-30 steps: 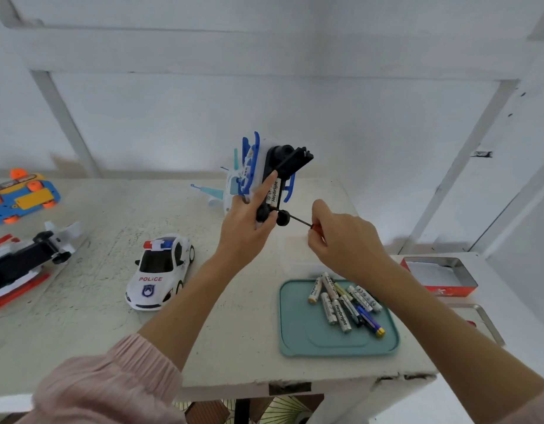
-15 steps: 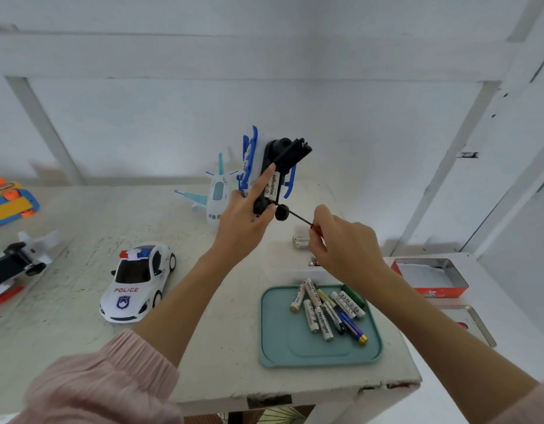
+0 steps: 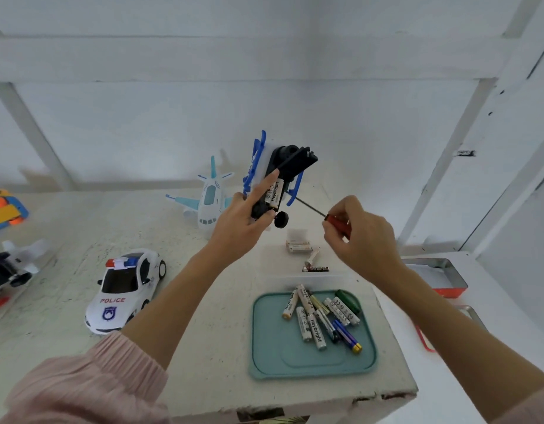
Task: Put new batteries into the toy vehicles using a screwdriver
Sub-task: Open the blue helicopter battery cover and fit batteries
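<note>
From the head camera, the left hand [image 3: 243, 218] grips a blue and white toy vehicle [image 3: 273, 175] and holds it in the air above the table [image 3: 81, 228], turned so that its black underside faces the person. Its fingers are curled around the body, and one finger lies along a battery [image 3: 275, 191] that sits in the open compartment. The right hand [image 3: 361, 237] pinches the red handle of the screwdriver [image 3: 322, 213]; the thin shaft points up and left toward the underside of the toy, and the tip seems to be close to it, but I cannot tell whether it touches.

I judge that the step in hand is to work on the battery compartment. To do it well, the left hand should keep the toy steady and the finger should hold the battery so it does not fall out. The right hand should bring the tip straight and slowly.

More batteries [image 3: 319, 316] lie on the green tray [image 3: 264, 356], near the front edge of the table.
</note>
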The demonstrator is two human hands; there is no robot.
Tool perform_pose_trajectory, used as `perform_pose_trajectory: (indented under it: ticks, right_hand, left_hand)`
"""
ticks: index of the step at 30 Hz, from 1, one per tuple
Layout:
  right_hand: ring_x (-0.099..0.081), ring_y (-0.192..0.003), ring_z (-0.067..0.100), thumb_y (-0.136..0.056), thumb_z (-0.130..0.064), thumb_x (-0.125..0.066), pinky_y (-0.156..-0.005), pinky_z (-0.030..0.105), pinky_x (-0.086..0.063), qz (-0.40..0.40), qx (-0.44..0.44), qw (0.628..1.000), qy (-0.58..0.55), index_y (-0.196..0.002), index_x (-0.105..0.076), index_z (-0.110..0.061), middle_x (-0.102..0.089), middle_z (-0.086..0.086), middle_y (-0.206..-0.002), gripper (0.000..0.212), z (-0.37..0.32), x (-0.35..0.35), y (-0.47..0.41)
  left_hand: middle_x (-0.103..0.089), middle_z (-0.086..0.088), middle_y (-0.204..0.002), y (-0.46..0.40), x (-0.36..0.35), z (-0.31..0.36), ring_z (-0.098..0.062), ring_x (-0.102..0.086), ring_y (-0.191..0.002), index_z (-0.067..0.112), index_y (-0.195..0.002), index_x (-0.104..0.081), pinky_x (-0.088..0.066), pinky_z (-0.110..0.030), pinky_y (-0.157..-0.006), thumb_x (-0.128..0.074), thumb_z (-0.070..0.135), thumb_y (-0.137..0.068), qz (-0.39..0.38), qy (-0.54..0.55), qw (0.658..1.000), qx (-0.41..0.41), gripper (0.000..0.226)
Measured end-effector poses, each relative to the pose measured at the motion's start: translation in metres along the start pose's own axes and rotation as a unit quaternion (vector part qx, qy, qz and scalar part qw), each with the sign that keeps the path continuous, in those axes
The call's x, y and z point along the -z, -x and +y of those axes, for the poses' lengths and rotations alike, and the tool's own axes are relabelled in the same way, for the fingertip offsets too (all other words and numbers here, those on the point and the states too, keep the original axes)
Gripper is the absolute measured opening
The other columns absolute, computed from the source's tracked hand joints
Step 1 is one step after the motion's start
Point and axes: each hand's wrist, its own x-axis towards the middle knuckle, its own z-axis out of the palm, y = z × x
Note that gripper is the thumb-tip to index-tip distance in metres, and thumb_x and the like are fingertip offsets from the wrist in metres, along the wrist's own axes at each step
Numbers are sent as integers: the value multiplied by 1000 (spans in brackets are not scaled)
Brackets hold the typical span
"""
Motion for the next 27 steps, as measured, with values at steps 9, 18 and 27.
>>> perform_pose_trajectory:
  ticks: [9, 18, 27]
  right_hand:
    - [-61, -66, 25, -80, -17, -64, -63, 32, -47, 4, 16, 999, 49, -87, -59, -10, -68, 1, -74, 11, 11, 16, -38]
    - [-61, -69, 23, -77, -17, -66, -68, 34, -49, -48, -4, 999, 6, -80, -62, -11, -67, 1, -72, 8, 23, 23, -52]
    - [-60, -65, 16, -73, -12, -67, -71, 35, -53, -79, -54, 995, -33, -71, -62, -12, -60, -11, -60, 5, 31, 29, -53]
  left_hand:
    - [-46, -5, -101, -3, 2, -1, -22, -50, -82, 67, -128, -15, -34, -16, -67, -46, 29, -97, -30, -29, 999, -22, 58]
    - [-41, 0, -94, -10, 0, -1, -15, -44, -74, 67, -129, -17, -35, -17, -68, -48, 28, -96, -58, -60, 995, -55, 60]
    - [-38, 2, -92, -17, -3, -5, -12, -42, -73, 67, -128, -15, -32, -16, -64, -49, 28, -96, -91, -101, 989, -66, 61]
